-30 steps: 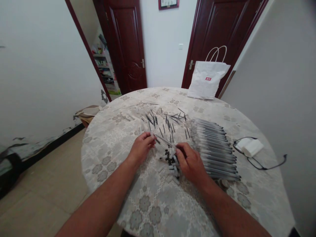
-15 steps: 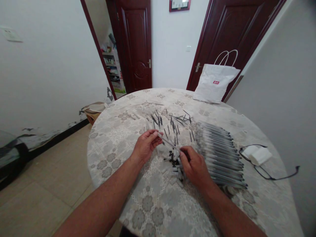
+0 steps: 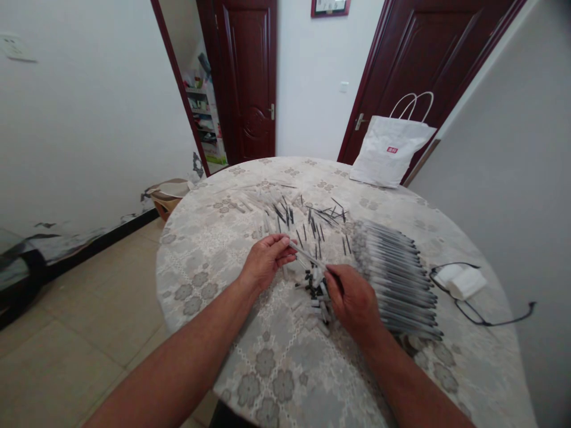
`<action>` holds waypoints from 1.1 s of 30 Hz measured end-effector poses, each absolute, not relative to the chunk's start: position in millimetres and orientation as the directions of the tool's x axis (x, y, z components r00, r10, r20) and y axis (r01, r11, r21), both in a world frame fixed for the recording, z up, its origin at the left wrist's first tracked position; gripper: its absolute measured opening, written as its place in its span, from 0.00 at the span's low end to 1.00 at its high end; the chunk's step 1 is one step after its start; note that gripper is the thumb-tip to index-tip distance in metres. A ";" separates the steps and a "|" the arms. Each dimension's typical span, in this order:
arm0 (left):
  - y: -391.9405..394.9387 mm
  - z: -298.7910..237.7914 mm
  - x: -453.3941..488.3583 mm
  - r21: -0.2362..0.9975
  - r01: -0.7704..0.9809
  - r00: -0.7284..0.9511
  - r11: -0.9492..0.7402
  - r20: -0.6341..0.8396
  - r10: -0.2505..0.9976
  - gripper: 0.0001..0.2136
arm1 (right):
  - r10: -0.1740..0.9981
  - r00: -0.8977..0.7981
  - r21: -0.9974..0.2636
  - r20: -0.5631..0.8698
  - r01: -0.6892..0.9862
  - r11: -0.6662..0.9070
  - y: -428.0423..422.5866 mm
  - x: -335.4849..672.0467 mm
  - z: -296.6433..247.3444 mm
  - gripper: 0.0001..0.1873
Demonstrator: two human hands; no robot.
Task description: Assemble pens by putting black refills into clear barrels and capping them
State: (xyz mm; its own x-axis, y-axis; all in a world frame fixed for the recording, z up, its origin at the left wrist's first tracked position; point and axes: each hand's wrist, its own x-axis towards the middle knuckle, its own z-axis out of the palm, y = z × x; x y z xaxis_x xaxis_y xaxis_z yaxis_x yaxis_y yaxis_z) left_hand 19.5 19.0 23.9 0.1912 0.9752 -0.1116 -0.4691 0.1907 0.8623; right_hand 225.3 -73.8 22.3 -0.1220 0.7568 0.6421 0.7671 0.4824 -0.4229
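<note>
A round table (image 3: pixel 276 380) in a patterned cloth carries loose refills (image 3: pixel 312 224), caps (image 3: pixel 314 291), a pen row (image 3: pixel 397 276), glasses (image 3: pixel 482 309), tissue (image 3: pixel 461 282) and a bag (image 3: pixel 392 157).

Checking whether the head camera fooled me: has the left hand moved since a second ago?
Cannot tell; the left hand keeps its spot beside the loose parts.

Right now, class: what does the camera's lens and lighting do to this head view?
Head view: wide lens bows the door frames and round table edge; soft, even daylight, faint shadows under both hands; the pen between them is sharp, small parts hard to resolve.
</note>
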 end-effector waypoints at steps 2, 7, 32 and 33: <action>18.8 24.7 20.4 0.859 -0.472 0.195 0.197 -0.116 0.974 0.12 | 0.758 -0.112 -0.435 0.643 0.761 0.482 -75.2 225.0 23.9 0.09; 16.8 25.7 22.1 0.877 -0.438 0.218 0.196 -0.107 0.970 0.13 | 0.808 -0.014 -0.546 0.590 0.730 0.411 -79.0 225.6 30.6 0.09; 3.8 33.4 28.6 0.985 -0.171 0.341 -0.004 0.063 0.938 0.16 | 0.924 -0.162 -0.360 0.345 0.887 0.290 -87.5 219.5 61.0 0.04; 3.1 33.9 27.7 0.993 -0.114 0.350 -0.042 0.079 0.934 0.16 | 0.927 -0.177 -0.319 0.330 0.904 0.285 -89.2 225.0 66.3 0.03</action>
